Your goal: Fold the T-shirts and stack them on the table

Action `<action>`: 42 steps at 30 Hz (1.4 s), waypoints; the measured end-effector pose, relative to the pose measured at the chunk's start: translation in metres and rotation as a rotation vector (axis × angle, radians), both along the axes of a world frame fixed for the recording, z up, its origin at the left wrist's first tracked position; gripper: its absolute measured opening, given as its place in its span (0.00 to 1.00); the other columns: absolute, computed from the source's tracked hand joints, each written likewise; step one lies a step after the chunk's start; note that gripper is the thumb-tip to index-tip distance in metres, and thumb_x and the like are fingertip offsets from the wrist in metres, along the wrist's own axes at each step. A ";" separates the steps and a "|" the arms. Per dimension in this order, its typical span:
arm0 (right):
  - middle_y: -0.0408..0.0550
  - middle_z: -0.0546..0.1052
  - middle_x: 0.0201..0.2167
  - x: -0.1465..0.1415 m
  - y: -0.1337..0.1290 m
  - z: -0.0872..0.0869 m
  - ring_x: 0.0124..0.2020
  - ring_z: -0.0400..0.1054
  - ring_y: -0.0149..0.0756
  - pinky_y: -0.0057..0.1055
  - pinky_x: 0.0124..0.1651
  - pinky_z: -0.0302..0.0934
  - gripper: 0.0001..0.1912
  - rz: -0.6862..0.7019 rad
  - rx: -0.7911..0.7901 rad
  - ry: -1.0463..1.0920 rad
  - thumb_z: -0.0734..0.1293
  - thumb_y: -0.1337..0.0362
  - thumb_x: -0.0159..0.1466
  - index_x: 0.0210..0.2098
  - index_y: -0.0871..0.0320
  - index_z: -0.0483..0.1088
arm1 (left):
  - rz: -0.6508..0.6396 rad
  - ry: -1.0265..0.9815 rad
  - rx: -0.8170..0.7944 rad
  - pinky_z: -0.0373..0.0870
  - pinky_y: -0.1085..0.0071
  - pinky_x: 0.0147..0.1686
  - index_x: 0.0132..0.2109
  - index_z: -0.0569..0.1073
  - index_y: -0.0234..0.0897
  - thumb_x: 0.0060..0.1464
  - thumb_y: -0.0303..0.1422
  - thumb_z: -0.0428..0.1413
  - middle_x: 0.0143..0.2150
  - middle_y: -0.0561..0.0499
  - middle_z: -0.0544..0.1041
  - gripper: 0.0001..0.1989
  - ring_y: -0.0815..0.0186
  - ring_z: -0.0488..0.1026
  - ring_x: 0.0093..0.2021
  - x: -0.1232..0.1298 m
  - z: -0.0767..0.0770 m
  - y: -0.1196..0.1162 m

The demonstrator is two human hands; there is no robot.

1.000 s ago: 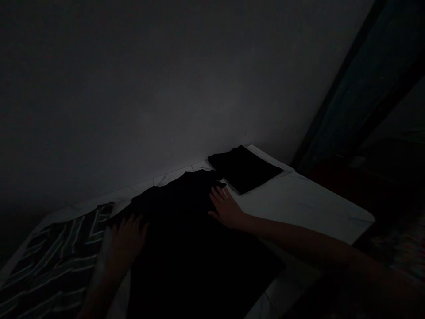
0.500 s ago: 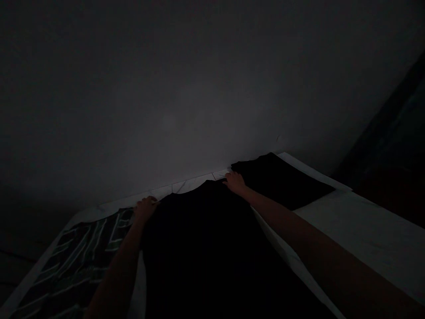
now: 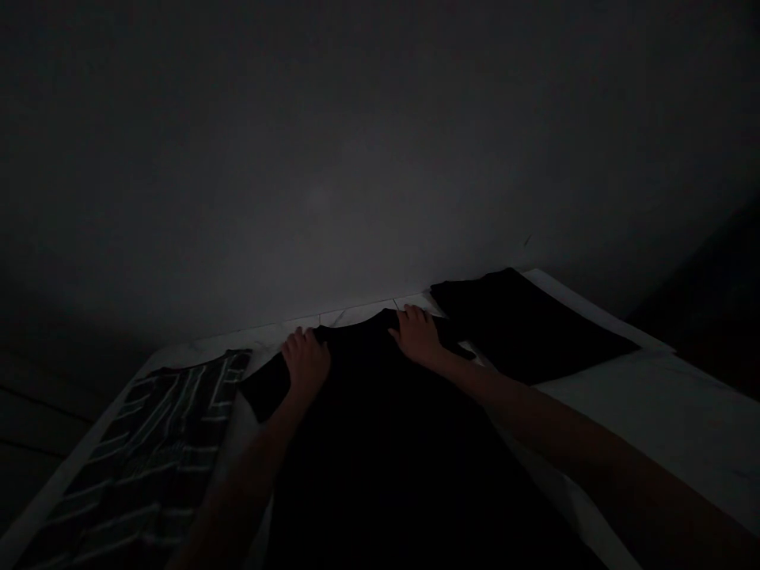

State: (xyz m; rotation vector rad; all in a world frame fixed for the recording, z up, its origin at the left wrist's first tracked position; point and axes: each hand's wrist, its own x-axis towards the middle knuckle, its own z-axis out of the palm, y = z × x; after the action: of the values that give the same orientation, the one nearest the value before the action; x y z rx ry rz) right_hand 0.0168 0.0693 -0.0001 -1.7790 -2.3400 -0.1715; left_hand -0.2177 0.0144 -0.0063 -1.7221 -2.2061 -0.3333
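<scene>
A black short-sleeved shirt (image 3: 380, 427) lies spread over the middle of a pale marbled surface, its neckline toward the wall. My left hand (image 3: 305, 360) rests on its left shoulder, fingers apart and pointing to the far edge. On the right shoulder lies my right hand (image 3: 416, 332), palm down with the fingers spread. Both sleeves show, the left one stretching out beyond my left wrist. The picture is very dark, so folds in the black cloth cannot be made out.
A dark garment with pale stripes (image 3: 160, 443) lies at the left. Another folded black garment (image 3: 528, 332) is at the back right, on the pale marbled surface (image 3: 665, 419). A plain grey wall (image 3: 356, 158) rises behind.
My left hand has moved right, from the sleeve's end onto the shoulder, and the left sleeve now shows. My right hand lies flatter on the right shoulder. The view has shifted slightly.
</scene>
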 end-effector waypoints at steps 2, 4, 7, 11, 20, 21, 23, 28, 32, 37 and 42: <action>0.65 0.57 0.68 -0.002 -0.022 -0.020 0.68 0.51 0.54 0.54 0.65 0.48 0.34 0.111 -0.045 0.048 0.52 0.46 0.70 0.65 0.64 0.60 | -0.117 -0.007 -0.016 0.57 0.48 0.62 0.64 0.62 0.25 0.64 0.41 0.46 0.67 0.32 0.62 0.29 0.44 0.59 0.66 0.012 -0.020 -0.024; 0.60 0.53 0.70 0.015 -0.037 -0.037 0.70 0.46 0.51 0.53 0.68 0.45 0.37 0.249 -0.095 0.067 0.50 0.42 0.70 0.68 0.62 0.56 | -0.265 0.000 -0.091 0.56 0.48 0.64 0.67 0.59 0.27 0.65 0.44 0.44 0.69 0.35 0.59 0.31 0.47 0.56 0.69 -0.001 -0.036 -0.048; 0.59 0.54 0.70 0.050 -0.044 -0.042 0.71 0.45 0.48 0.47 0.70 0.42 0.35 0.281 -0.129 0.041 0.52 0.46 0.71 0.68 0.64 0.55 | -0.379 0.041 -0.218 0.56 0.50 0.65 0.68 0.60 0.33 0.66 0.41 0.42 0.70 0.39 0.58 0.28 0.50 0.56 0.69 -0.043 -0.037 -0.076; 0.68 0.53 0.69 0.050 -0.063 -0.020 0.71 0.43 0.57 0.53 0.70 0.38 0.34 0.131 -0.096 0.005 0.56 0.52 0.70 0.65 0.72 0.58 | -0.198 0.097 -0.271 0.50 0.41 0.65 0.64 0.65 0.27 0.64 0.35 0.46 0.67 0.32 0.63 0.26 0.40 0.57 0.68 -0.048 -0.007 -0.097; 0.52 0.50 0.71 0.038 -0.210 -0.004 0.72 0.39 0.46 0.53 0.71 0.33 0.35 1.073 -0.355 0.137 0.61 0.49 0.68 0.70 0.53 0.51 | -0.668 -0.009 -0.321 0.54 0.50 0.66 0.71 0.51 0.40 0.68 0.40 0.41 0.73 0.43 0.53 0.28 0.54 0.50 0.72 0.009 -0.028 -0.190; 0.49 0.49 0.72 0.057 -0.226 -0.001 0.73 0.38 0.45 0.53 0.71 0.32 0.33 1.123 -0.399 0.151 0.62 0.50 0.68 0.70 0.48 0.52 | -0.662 0.010 -0.328 0.54 0.49 0.65 0.71 0.53 0.44 0.67 0.41 0.42 0.73 0.44 0.52 0.27 0.52 0.50 0.72 -0.010 -0.031 -0.206; 0.42 0.49 0.72 0.096 -0.256 0.006 0.73 0.37 0.43 0.53 0.71 0.30 0.29 1.152 -0.511 0.177 0.62 0.53 0.69 0.68 0.41 0.54 | -0.666 0.037 -0.338 0.57 0.49 0.64 0.69 0.58 0.49 0.67 0.40 0.42 0.73 0.47 0.51 0.25 0.51 0.50 0.72 -0.054 -0.035 -0.238; 0.38 0.59 0.68 0.151 -0.302 0.037 0.72 0.41 0.41 0.52 0.71 0.29 0.22 0.981 -0.826 0.366 0.61 0.57 0.70 0.62 0.40 0.64 | -0.625 0.079 -0.340 0.62 0.48 0.61 0.64 0.66 0.53 0.65 0.40 0.42 0.71 0.49 0.58 0.23 0.50 0.58 0.68 -0.113 -0.029 -0.296; 0.45 0.76 0.55 0.130 -0.283 0.049 0.62 0.64 0.39 0.42 0.67 0.52 0.19 0.818 -0.892 0.625 0.57 0.56 0.72 0.55 0.51 0.74 | -0.659 -0.013 -0.322 0.61 0.53 0.63 0.60 0.71 0.47 0.65 0.42 0.43 0.67 0.48 0.65 0.22 0.53 0.62 0.66 -0.058 -0.003 -0.277; 0.55 0.62 0.67 0.085 -0.234 0.020 0.69 0.52 0.43 0.46 0.69 0.48 0.25 0.452 -0.324 0.418 0.57 0.55 0.71 0.64 0.59 0.63 | -0.729 -0.085 -0.320 0.52 0.50 0.67 0.69 0.56 0.37 0.67 0.39 0.41 0.71 0.43 0.56 0.27 0.56 0.51 0.71 0.050 0.011 -0.222; 0.55 0.51 0.71 0.124 -0.257 -0.020 0.71 0.44 0.48 0.51 0.70 0.42 0.33 0.358 -0.212 0.177 0.59 0.50 0.69 0.69 0.57 0.53 | -0.752 0.018 -0.293 0.55 0.44 0.65 0.71 0.53 0.48 0.67 0.40 0.43 0.73 0.46 0.52 0.27 0.51 0.50 0.72 0.025 -0.022 -0.252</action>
State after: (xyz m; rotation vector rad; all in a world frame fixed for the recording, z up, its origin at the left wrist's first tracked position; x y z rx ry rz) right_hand 0.1407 -0.1879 -0.0196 -1.3530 -2.5678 0.2849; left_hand -0.1930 -0.2380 -0.0284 -2.6616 -1.5611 -0.1569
